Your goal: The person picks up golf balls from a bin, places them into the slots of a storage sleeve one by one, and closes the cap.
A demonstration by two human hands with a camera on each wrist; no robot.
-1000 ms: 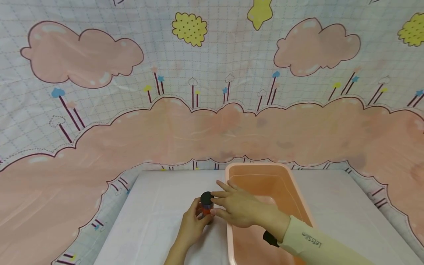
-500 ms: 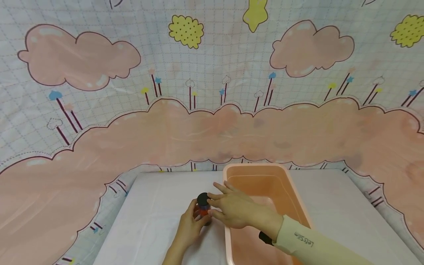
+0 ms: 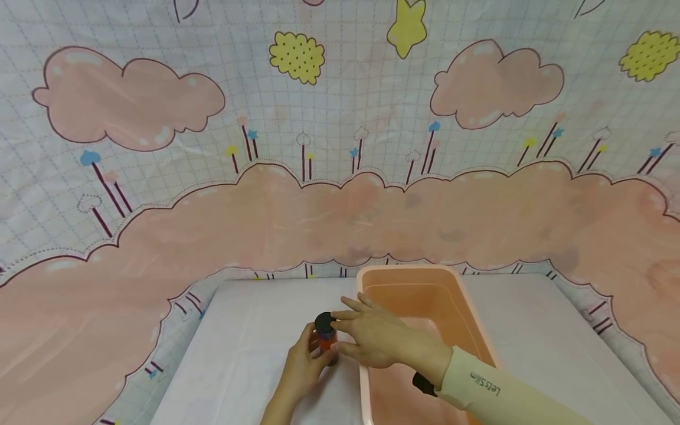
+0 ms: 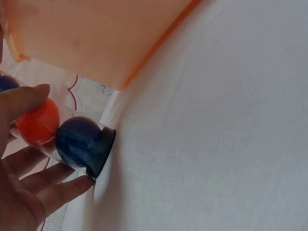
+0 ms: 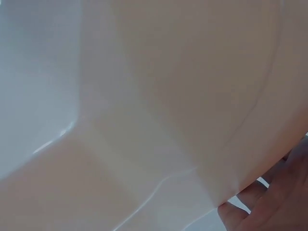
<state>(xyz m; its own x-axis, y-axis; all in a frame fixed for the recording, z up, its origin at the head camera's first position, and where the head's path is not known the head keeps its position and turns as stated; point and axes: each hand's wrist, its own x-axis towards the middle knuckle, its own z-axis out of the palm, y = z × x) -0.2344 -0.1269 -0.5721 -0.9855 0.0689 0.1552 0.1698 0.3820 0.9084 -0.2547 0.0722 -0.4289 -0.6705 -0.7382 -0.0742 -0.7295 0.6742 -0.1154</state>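
Observation:
A clear tube (image 3: 327,345) with a black cap (image 3: 324,322) stands upright over the white table, just left of the bin. My left hand (image 3: 299,367) grips it, thumb on one side and fingers spread behind. In the left wrist view, an orange ball (image 4: 39,121) sits inside between two blue ones, and a dark end cap (image 4: 102,151) shows at the tube's end. My right hand (image 3: 376,336) reaches across the bin's left rim with fingers spread fairly straight, fingertips right at the tube's cap and side. In the right wrist view that hand (image 5: 272,204) shows only partly.
A peach plastic bin (image 3: 409,269) stands right of the tube on the white table (image 3: 255,330). Inside it, partly hidden under my right wrist, lies a black-ended object (image 3: 424,383). A patterned cloth (image 3: 340,218) with clouds hangs behind and around the table.
The head view has shifted slightly, so the scene sits a little lower and further left. Both hands and the tube keep nearly the same pose.

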